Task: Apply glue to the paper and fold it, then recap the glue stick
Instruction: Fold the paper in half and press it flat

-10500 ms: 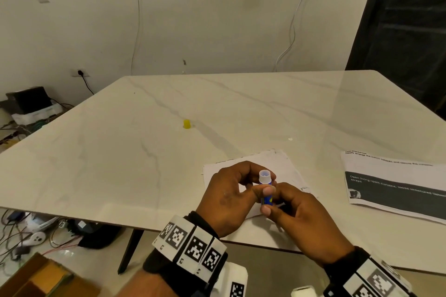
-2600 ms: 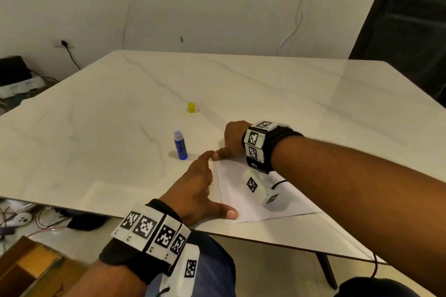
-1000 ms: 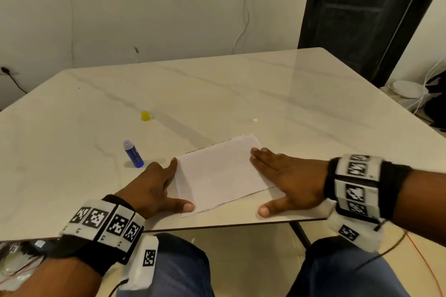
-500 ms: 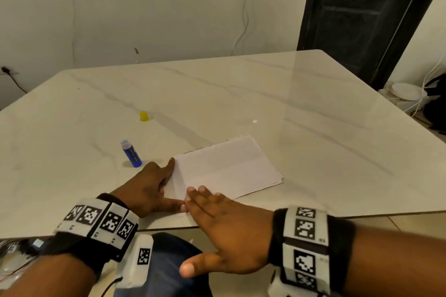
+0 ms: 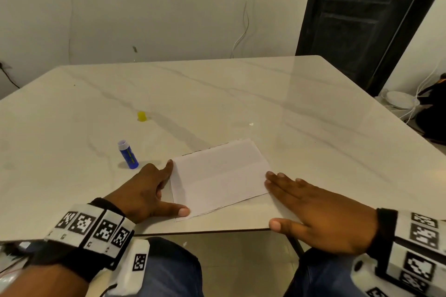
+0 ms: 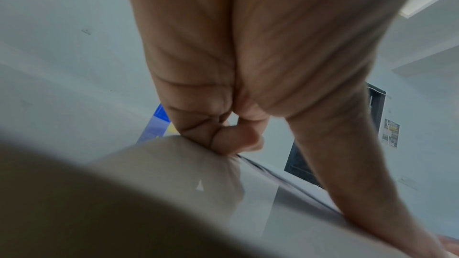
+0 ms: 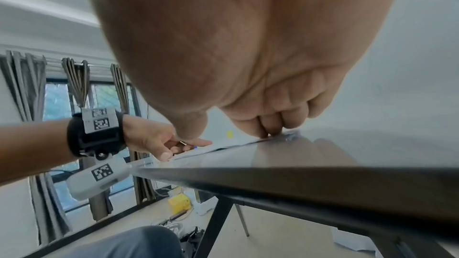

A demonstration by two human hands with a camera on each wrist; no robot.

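A folded white paper (image 5: 220,176) lies flat near the table's front edge. My left hand (image 5: 166,188) rests at its left edge, with the index finger at the far corner and the thumb on the near corner. My right hand (image 5: 284,200) lies flat on the table, its fingertips (image 7: 270,132) touching the paper's right edge. A blue glue stick (image 5: 128,154) stands uncapped just left of my left hand, and shows behind the fingers (image 6: 156,125) in the left wrist view. Its yellow cap (image 5: 142,116) sits farther back on the table.
The marble table (image 5: 241,94) ends at a dark front edge (image 7: 298,180) under my right palm. A small white scrap (image 5: 251,124) lies behind the paper. A black door (image 5: 362,19) stands at the back right. A yellow box (image 7: 179,202) and cables lie on the floor.
My right hand slid from the paper's near left corner across to its right edge, staying flat. My left hand kept its place at the left edge.
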